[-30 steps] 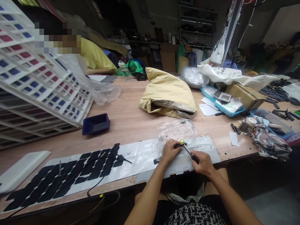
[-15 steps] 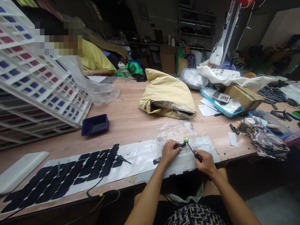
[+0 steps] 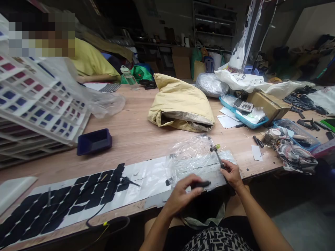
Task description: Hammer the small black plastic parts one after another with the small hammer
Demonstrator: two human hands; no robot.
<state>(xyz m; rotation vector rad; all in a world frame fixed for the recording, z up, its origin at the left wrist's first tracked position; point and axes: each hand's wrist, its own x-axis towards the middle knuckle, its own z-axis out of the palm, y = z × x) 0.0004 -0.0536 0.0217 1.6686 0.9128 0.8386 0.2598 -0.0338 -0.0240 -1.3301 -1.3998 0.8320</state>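
My left hand [image 3: 181, 191] is closed around a short, dark, elongated piece [image 3: 203, 184] near the table's front edge; motion smears it a little. In my right hand [image 3: 232, 174] is a small hammer [image 3: 218, 157], gripped by its dark handle. Its head, with a yellow face, points up and away over the work board. Beneath both hands lies a worn grey-white board [image 3: 193, 170] along the table edge. Crumpled clear plastic [image 3: 188, 150] covers part of that board. Flat black pieces [image 3: 86, 190] are laid out in rows on a white sheet [image 3: 149, 174] to the left.
A dark blue tray [image 3: 94, 142] and leaning white crates [image 3: 44, 94] stand left. A yellowish sack [image 3: 180, 104] lies mid-table. Blue baskets [image 3: 252, 116], a calculator [image 3: 243, 104], a cardboard box [image 3: 272, 108] and patterned cloth [image 3: 295, 153] are right. A person in yellow [image 3: 94, 61] sits across.
My left hand has drawn the dark piece back off the board toward the front edge. The hammer head has come away from that piece. The view has shifted slightly.
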